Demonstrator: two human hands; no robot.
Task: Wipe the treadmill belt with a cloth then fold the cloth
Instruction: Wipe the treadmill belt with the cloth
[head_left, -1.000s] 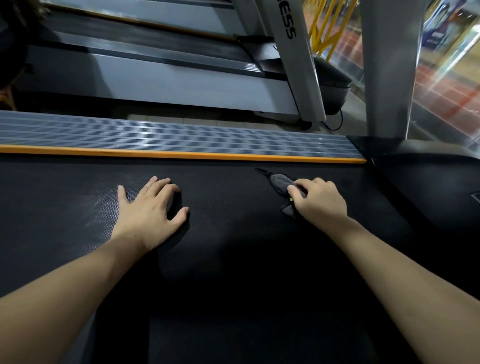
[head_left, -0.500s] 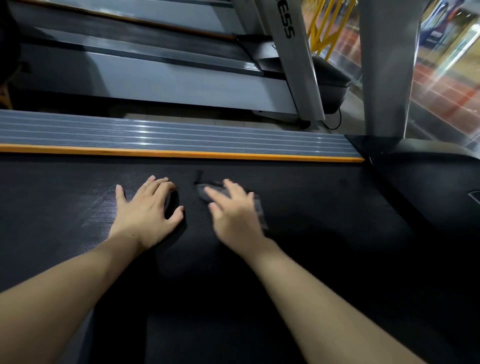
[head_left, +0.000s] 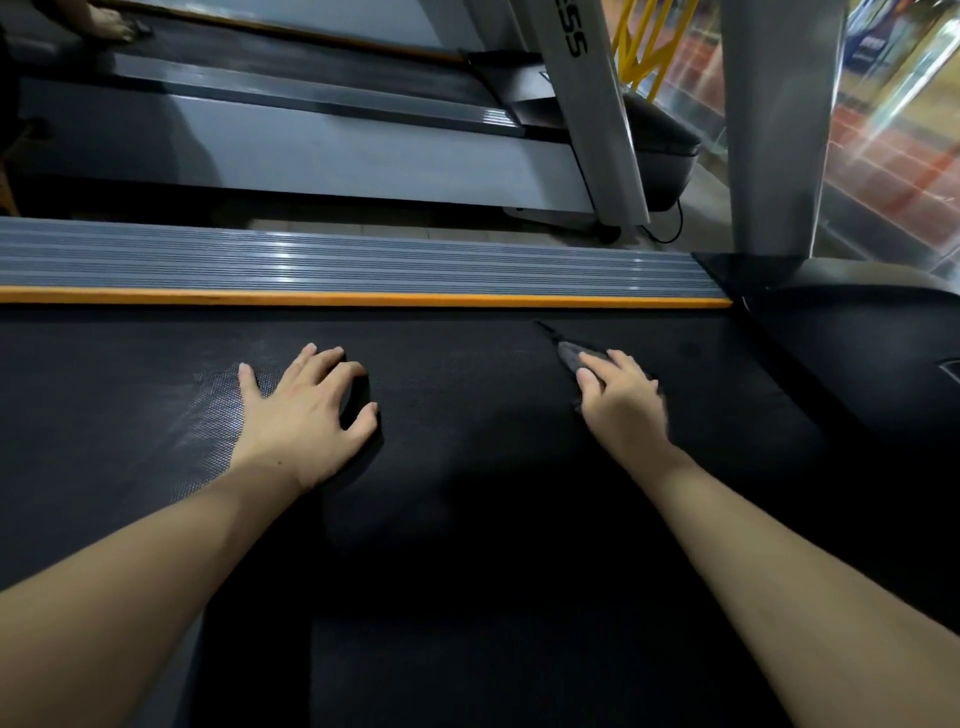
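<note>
Both hands are down on the black belt (head_left: 467, 441). The left hand (head_left: 306, 410) is planted flat, fingers spread and mostly straight, thumb out to the side, holding nothing. Looks like it's just propping the person up.

The right hand (head_left: 621, 397) sits over to the right, pressing down on the cloth (head_left: 571, 356). The cloth is a small dark grey thing, mostly hidden under the palm, with a crumpled pointy end poking out past the fingertips toward the orange strip (head_left: 363, 299). The fingers lie fairly flat over it, slightly bent, so it's more of a press than a grab. The hand is a bit blurry at the edges.

Behind the orange strip is the ribbed grey side rail (head_left: 337, 260), and past that another treadmill (head_left: 311, 145) with a white upright (head_left: 597, 104).
</note>
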